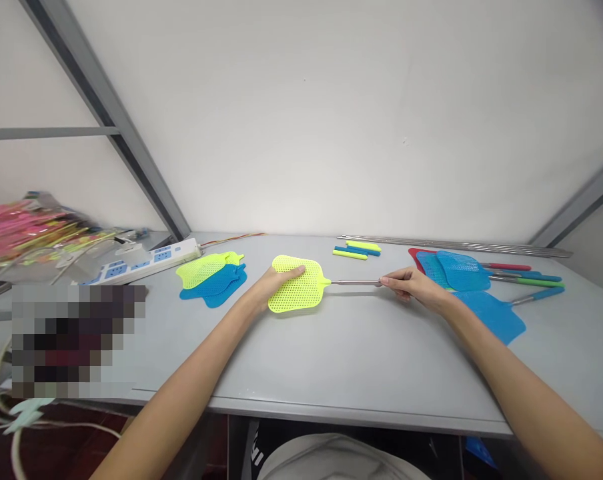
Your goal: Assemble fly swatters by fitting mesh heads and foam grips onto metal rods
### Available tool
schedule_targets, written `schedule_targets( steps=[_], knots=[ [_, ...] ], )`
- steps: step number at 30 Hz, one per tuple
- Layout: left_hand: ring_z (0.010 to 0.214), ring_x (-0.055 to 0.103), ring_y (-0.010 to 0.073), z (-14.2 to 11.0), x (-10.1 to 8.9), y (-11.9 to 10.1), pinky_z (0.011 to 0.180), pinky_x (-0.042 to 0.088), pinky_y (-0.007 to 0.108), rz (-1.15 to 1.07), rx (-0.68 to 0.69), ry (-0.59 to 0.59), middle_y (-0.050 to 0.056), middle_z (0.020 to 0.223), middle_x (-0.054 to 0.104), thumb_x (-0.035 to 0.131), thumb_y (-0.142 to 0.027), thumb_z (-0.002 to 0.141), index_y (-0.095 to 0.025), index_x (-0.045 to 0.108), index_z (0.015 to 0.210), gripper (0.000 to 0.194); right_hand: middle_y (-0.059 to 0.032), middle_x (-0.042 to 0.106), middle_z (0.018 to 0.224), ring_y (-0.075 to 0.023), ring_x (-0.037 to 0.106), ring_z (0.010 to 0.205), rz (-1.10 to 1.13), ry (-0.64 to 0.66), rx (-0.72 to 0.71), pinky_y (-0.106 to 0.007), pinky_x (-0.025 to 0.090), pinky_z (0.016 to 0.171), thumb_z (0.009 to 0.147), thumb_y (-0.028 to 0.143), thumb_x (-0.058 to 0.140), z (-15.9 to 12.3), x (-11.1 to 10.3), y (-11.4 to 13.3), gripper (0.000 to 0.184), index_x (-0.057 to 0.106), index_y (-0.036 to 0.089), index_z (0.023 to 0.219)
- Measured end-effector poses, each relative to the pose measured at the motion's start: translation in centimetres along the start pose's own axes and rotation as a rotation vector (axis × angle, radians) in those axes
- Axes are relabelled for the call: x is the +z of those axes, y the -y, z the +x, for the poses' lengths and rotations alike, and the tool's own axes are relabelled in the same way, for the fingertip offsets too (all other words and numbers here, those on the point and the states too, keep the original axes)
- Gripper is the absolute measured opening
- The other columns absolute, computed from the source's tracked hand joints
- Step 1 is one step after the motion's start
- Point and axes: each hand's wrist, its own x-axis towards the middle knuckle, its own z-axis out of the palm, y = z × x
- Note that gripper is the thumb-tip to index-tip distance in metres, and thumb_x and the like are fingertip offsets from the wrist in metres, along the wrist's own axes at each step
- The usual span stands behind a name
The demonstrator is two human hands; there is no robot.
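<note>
A yellow mesh swatter head (pixel 301 287) lies flat on the grey table (pixel 341 360) with a thin metal rod (pixel 354 283) sticking out of its right side. My left hand (pixel 271 283) grips the head's left edge, thumb on top. My right hand (pixel 414 285) pinches the rod's right end between its fingertips.
Loose yellow and blue swatter heads (pixel 212 279) are stacked to the left. Short yellow and blue handle sleeves (pixel 357 249) lie at the back. Assembled blue and red swatters (pixel 474 280) lie to the right. A white power strip (pixel 149 261) and bagged pink items (pixel 26 223) sit far left.
</note>
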Motion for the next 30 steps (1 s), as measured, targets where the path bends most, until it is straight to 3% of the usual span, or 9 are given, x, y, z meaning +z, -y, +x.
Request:
schedule_targets(
  steps=[15,30],
  knots=[
    [0.071,0.063,0.0208,0.3,-0.3,0.9,0.06,0.051,0.03,0.055,0.071,-0.027,0.008,0.083,0.066,0.069,-0.042,0.06,-0.014,0.061,0.083,0.037,0.0067,0.026,0.043,-0.0068,0.021,0.043,0.076,0.051,0.051,-0.026,0.013,0.044,0.064,0.051,0.061,0.3,1.2,-0.7,0.044,0.068,0.01,0.077],
    [0.071,0.063,0.0204,0.4,0.0,1.3,0.063,0.052,0.031,0.084,0.077,-0.034,0.007,0.082,0.067,0.07,-0.041,0.06,-0.015,0.059,0.083,0.036,0.0079,0.021,0.045,-0.0062,0.017,0.042,0.154,0.071,0.12,-0.026,0.01,0.042,0.062,0.05,0.064,0.4,1.0,-0.7,0.042,0.068,0.01,0.076]
  ],
)
